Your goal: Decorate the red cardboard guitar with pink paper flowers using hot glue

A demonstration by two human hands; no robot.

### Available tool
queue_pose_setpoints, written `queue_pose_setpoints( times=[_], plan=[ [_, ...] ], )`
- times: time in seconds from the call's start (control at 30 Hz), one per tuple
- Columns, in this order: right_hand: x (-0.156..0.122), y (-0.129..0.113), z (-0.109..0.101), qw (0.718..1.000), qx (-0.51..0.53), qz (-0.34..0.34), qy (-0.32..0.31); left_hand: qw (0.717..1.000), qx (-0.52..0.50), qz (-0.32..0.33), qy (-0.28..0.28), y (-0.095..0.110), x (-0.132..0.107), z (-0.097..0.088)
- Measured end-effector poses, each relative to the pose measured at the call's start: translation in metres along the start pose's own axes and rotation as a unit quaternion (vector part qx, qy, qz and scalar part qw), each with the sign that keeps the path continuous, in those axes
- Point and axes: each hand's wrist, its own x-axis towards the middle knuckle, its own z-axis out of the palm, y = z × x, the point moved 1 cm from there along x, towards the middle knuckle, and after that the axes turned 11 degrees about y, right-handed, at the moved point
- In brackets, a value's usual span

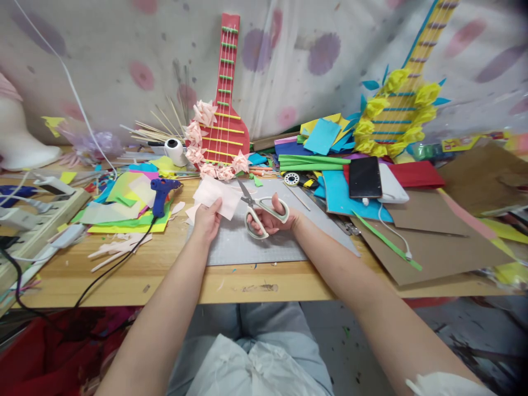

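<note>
My left hand (209, 220) pinches a pale pink sheet of paper (223, 196) over the grey cutting mat (247, 250). In my right hand (270, 218) is a pair of scissors (249, 202) with white-and-grey handles, thumb in one loop and fingers in the other. The blades are spread apart and point up and left, close to the paper's right edge. Just behind stands a red paper guitar (225, 129) with yellow strips, white strings and pink paper flowers (205, 113) along its lower left side.
A blue glue gun (162, 195) rests on coloured sheets (127, 201) at left, its black cord trailing across the table. A power strip (39, 231) sits farther left. At right are a phone (365, 177), a white power bank (391, 184), cardboard (437, 242) and a yellow paper guitar (398, 110).
</note>
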Motion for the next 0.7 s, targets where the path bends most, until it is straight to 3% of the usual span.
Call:
queue_pose_setpoints(
  times=[0.33, 0.7],
  plan=[
    [-0.007, -0.002, 0.002, 1.000, 0.021, -0.011, 0.009, 0.999, 0.023, -0.012, 0.022, 0.000, -0.002, 0.001],
    [-0.008, 0.003, -0.013, 1.000, 0.012, -0.010, 0.010, 0.999, 0.030, -0.013, 0.023, 0.001, -0.003, 0.000]
  ],
)
